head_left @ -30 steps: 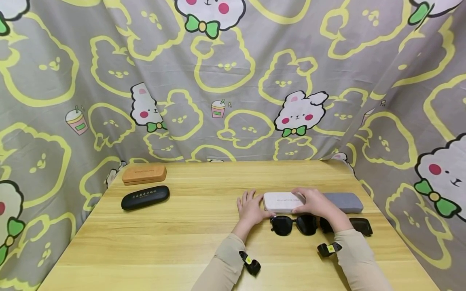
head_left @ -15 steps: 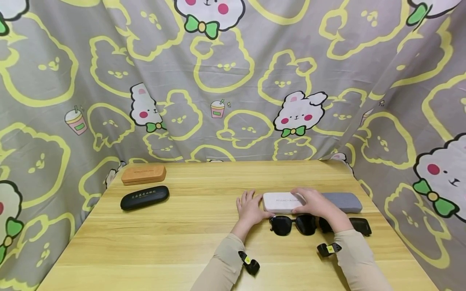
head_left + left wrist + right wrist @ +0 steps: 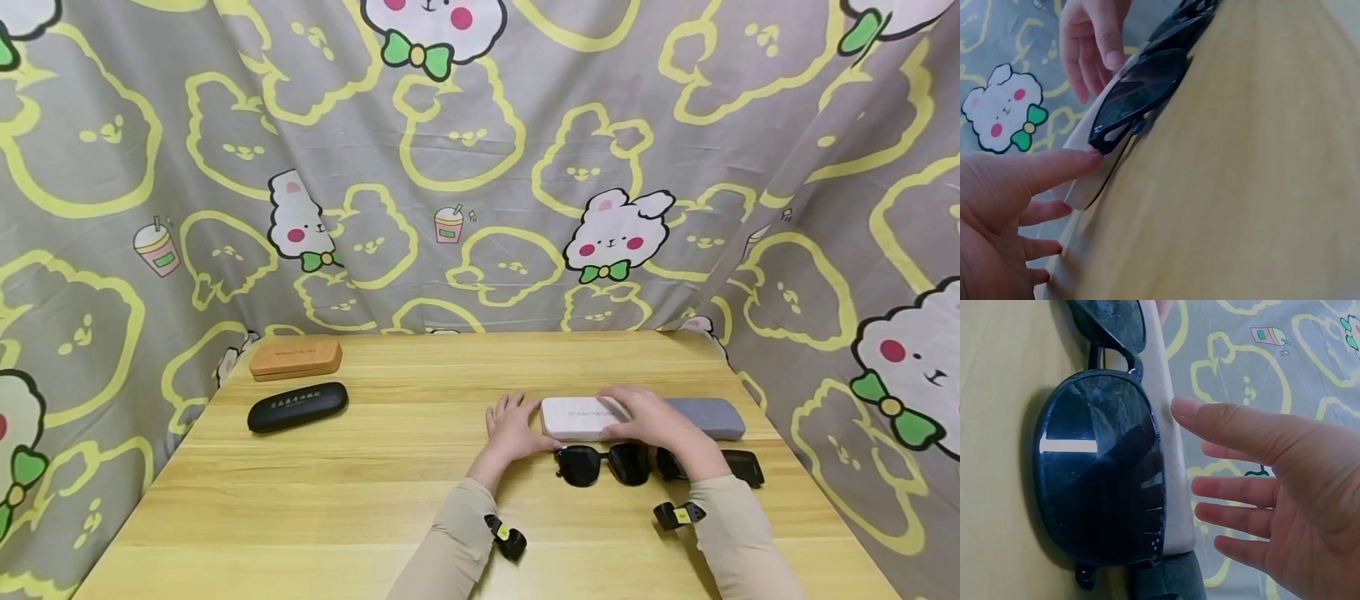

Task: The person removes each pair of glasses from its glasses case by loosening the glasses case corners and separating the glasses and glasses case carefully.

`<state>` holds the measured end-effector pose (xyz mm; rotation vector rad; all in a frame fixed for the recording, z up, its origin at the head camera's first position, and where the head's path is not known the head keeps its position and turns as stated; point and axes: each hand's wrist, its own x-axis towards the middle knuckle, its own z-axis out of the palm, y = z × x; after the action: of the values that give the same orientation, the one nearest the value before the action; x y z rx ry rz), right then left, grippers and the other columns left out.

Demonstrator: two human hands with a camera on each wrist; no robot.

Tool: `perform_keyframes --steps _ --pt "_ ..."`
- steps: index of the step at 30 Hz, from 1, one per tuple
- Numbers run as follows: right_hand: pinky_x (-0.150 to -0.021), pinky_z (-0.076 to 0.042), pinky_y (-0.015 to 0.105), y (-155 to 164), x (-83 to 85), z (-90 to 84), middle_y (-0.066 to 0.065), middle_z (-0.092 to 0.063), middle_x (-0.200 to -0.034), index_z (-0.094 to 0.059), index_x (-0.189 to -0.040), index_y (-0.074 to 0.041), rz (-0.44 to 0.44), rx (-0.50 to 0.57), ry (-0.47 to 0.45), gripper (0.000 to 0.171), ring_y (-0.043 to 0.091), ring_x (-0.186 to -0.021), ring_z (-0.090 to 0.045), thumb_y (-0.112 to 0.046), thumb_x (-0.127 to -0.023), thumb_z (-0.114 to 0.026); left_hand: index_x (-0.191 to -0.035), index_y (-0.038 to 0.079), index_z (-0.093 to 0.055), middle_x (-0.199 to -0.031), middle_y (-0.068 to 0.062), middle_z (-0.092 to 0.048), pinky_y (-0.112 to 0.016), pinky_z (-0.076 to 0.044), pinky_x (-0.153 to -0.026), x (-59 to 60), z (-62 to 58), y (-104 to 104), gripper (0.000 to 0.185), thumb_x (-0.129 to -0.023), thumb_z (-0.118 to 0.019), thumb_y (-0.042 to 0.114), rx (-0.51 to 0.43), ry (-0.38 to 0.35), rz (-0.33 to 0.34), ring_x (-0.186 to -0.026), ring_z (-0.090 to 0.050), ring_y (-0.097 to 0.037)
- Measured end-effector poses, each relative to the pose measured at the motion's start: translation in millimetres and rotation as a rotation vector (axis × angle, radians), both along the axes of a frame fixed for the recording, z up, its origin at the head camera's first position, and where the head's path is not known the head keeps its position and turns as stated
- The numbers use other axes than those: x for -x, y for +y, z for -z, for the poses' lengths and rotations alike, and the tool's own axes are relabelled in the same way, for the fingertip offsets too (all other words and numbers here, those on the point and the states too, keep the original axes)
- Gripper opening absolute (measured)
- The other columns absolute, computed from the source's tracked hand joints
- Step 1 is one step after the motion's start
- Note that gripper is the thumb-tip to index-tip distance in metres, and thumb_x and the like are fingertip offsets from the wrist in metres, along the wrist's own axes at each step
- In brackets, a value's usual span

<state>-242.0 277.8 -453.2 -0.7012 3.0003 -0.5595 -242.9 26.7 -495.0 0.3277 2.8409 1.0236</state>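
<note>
A white glasses case (image 3: 567, 418) lies flat on the table, with black sunglasses (image 3: 582, 465) along its front side. My left hand (image 3: 516, 430) is at the case's left end, fingers spread; in the left wrist view its thumb tip meets the corner of the sunglasses. Over the right part of the case stands my right hand (image 3: 649, 418), thumb on the front side and fingers toward the back. The right wrist view shows those fingers (image 3: 1235, 515) apart and nearly straight, with the thumb tip at the case's edge.
A grey-blue glasses case (image 3: 718, 418) adjoins the white one on the right. Second dark sunglasses (image 3: 742, 467) lie partly hidden behind my right wrist. At the table's far left are a brown case (image 3: 296, 359) and a black case (image 3: 298, 407). A patterned curtain (image 3: 480, 283) encloses the table.
My left wrist and forearm have shifted slightly left, and the left fingers have moved a little. The right hand, cases and sunglasses stay in place.
</note>
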Motion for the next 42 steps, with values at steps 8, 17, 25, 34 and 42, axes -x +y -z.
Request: perform_keyframes --steps 8,17,25,34,42 --pt "-0.095 -0.049 0.056 -1 -2.6 -8.5 0.021 -0.063 -0.127 -0.06 -0.129 -0.002 -0.012 0.015 0.024 0.052 0.041 -0.117 -0.059 -0.028 -0.087 -0.073 -0.137 0.017 -0.057 -0.149 -0.011 -0.047 -0.064 -0.014 -0.117 4.4 -8.3 -9 0.079 -0.067 -0.086 0.041 -0.069 -0.023 0.017 -0.144 -0.031 -0.038" --pt "-0.098 -0.047 0.058 -3 -7.4 -16.2 0.02 -0.061 -0.131 -0.059 -0.132 -0.004 0.027 0.033 0.037 0.048 0.042 -0.122 -0.055 -0.028 -0.092 -0.067 -0.138 0.015 -0.056 -0.141 -0.012 -0.057 -0.053 -0.035 -0.11 8.2 -15.9 -23 0.077 -0.07 -0.085 0.038 -0.196 -0.072 -0.003 -0.131 -0.05 -0.035" --pt "-0.099 -0.047 0.057 -7 -9.9 -20.1 0.02 -0.061 -0.132 -0.057 -0.133 -0.005 0.056 0.06 0.104 0.046 0.041 -0.123 -0.056 -0.027 -0.094 -0.064 -0.14 0.009 -0.051 -0.144 -0.02 -0.05 -0.055 -0.039 -0.109 11.7 -19.7 -37 0.069 -0.08 -0.08 0.026 -0.386 -0.146 -0.01 -0.133 -0.047 -0.04" --pt "-0.094 -0.05 0.055 -17 -13.4 -25.1 0.016 -0.063 -0.132 -0.055 -0.137 -0.008 0.128 0.059 0.141 0.049 0.038 -0.118 -0.06 -0.031 -0.094 -0.063 -0.139 0.008 -0.053 -0.144 -0.018 -0.051 -0.056 -0.041 -0.107 15.2 -29.4 -47 0.061 -0.085 -0.075 0.024 -0.436 -0.141 -0.028 -0.133 -0.046 -0.043" --pt "-0.087 -0.054 0.053 -25 -16.3 -26.3 0.013 -0.068 -0.123 -0.057 -0.135 -0.009 0.141 0.073 0.21 0.047 0.035 -0.109 -0.065 -0.03 -0.094 -0.065 -0.137 0.007 -0.055 -0.141 -0.017 -0.054 -0.054 -0.042 -0.107 12.9 -37.5 -61 0.055 -0.089 -0.071 0.029 -0.444 -0.081 -0.082 -0.131 -0.048 -0.044"
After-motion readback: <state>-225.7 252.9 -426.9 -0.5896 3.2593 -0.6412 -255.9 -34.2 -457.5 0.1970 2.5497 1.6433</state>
